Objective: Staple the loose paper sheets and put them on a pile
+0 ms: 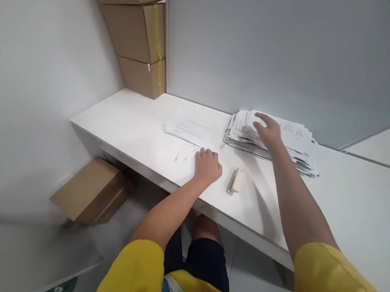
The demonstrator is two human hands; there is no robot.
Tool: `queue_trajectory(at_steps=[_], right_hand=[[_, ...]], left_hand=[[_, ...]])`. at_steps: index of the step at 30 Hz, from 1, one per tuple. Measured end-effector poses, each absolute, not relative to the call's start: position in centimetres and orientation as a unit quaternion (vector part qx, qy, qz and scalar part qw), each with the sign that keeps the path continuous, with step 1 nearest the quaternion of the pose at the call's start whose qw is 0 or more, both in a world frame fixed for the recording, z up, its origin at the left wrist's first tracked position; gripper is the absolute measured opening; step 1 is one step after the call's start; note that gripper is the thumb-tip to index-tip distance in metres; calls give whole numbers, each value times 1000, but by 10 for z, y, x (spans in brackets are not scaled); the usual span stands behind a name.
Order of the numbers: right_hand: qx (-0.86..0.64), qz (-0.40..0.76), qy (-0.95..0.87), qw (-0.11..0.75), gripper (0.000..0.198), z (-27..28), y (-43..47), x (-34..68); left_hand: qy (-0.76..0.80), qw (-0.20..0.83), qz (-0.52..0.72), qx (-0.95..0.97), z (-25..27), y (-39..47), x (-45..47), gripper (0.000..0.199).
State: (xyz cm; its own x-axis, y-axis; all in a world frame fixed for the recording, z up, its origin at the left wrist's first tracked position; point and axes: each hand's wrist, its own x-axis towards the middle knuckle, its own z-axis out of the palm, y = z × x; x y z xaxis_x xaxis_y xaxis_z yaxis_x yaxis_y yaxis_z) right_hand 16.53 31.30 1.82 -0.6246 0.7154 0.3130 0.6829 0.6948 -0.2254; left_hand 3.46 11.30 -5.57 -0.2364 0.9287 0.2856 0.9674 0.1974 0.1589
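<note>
My left hand (208, 165) rests on the white table by the near edge of some printed sheets (192, 127), its fingers curled in and nothing visible in them. Over a thick, uneven stack of printed papers (295, 136) is my right hand (268, 132). Its thumb and fingers are apart near the top sheets at the stack's left part, and no sheet shows lifted between them. Between my two forearms lies a small cream-coloured tool with a metal end, like a stapler (235, 181).
Cardboard boxes (131, 35) with yellow tape are piled at the table's far left corner. A grey panel (274, 37) rises along the back edge of the table (113, 113). Another cardboard box (86, 187) stands below, left of the table.
</note>
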Motion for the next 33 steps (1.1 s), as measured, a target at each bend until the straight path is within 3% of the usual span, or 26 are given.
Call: queue_trajectory(at_steps=[3, 6, 9, 14, 22, 28, 33], right_hand=[[-342, 110, -922, 140, 55, 6, 280, 92], [-338, 147, -927, 62, 73, -12, 248, 30], [-346, 162, -924, 15, 70, -24, 232, 8], [-354, 121, -927, 42, 44, -22, 230, 22], [-412, 45, -904, 103, 42, -12, 227, 49], [-412, 59, -906, 77, 31, -16, 228, 65], [-370, 76, -923, 70, 35, -11, 226, 60]], left_hand=[[-770, 53, -142, -620, -53, 113, 35, 44], [-759, 31, -139, -635, -49, 114, 34, 50], [-731, 19, -159, -664, -48, 114, 32, 44], [-724, 11, -160, -671, -47, 109, 32, 27], [-718, 30, -171, -674, -49, 107, 35, 28], [-718, 31, -178, -672, -52, 109, 35, 24], [-722, 28, -168, -671, -50, 107, 37, 23]])
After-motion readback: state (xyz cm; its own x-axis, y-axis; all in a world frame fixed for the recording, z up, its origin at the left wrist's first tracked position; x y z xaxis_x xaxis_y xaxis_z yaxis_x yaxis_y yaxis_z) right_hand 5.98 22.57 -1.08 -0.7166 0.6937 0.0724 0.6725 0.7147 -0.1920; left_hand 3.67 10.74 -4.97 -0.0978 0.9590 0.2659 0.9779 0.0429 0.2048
